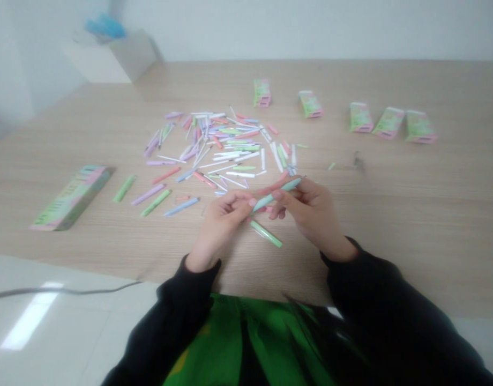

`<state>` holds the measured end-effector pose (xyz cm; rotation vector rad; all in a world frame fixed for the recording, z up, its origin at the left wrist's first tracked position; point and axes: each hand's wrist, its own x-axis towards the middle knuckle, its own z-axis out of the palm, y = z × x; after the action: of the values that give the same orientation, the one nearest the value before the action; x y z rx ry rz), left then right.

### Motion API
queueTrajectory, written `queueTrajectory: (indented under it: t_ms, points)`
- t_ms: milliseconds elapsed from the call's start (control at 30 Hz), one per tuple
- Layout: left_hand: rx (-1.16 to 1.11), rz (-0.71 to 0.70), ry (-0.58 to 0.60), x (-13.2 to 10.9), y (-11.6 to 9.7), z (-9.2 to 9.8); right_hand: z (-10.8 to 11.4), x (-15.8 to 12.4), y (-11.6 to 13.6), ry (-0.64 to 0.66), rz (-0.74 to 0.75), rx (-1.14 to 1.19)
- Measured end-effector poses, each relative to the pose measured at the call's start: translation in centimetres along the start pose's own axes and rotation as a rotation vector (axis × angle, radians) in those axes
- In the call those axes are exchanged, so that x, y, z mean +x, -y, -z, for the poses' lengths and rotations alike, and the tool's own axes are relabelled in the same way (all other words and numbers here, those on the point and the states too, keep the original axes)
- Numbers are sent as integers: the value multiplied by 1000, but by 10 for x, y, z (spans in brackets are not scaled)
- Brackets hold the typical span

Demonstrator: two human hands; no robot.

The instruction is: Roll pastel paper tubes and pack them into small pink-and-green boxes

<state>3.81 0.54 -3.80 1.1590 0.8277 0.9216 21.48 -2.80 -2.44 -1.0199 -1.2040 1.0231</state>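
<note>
Left hand and right hand: both grips clenched on one slim mint-green plastic tube, left fingertips at its near end, right fingers along its far half. Slim salmon-pink tube lies close behind it. Risk: fingertip-only hold on a thin round tube, so a slip could drop it and let it roll; the pink tube could get dragged along. Glossy green tube at 6 o'clock, just below the hands. Heap of pastel tubes at 11 o'clock. Small green-and-pink cardboard cartons stand from 12 to 2 o'clock; long green-and-pink box lies at 9 o'clock. Contents hidden, can't tell. All on pale wood-grain bench.
</note>
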Motion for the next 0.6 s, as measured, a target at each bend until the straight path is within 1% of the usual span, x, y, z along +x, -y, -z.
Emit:
queueTrajectory:
  t_ms: [33,67,100,167,200,233,267,300,333,467,500,533,567,600]
  points:
    - [-27,11,7,-1,-1,0,0,0,0,-3,6,3]
    - [-32,36,55,-2,-3,1,0,0,1,-1,7,4]
    - [-29,78,139,-3,-5,2,0,0,2,6,1,4]
    - [-49,193,348,-7,-8,6,0,-1,5,34,-27,10]
    - [-79,237,424,-8,-8,7,0,-1,7,56,-41,15]
    - [-112,258,461,-9,-9,8,1,-1,8,74,-52,21]
    - [-130,253,455,-10,-8,7,1,-1,9,82,-55,28]
    - [-110,220,418,-11,-8,6,1,0,8,78,-50,32]
    - [-50,165,362,-11,-7,4,1,0,7,62,-45,32]
    - [311,-116,91,-10,-4,-8,2,2,0,-58,-50,22]
    - [341,-145,43,-10,-3,-10,2,2,-1,-69,-53,22]
    - [323,-130,24,-10,-3,-11,1,2,-1,-69,-52,23]
    - [264,-70,48,-10,-2,-11,1,2,0,-57,-50,22]
    - [174,22,118,-11,-2,-9,0,1,1,-36,-47,25]
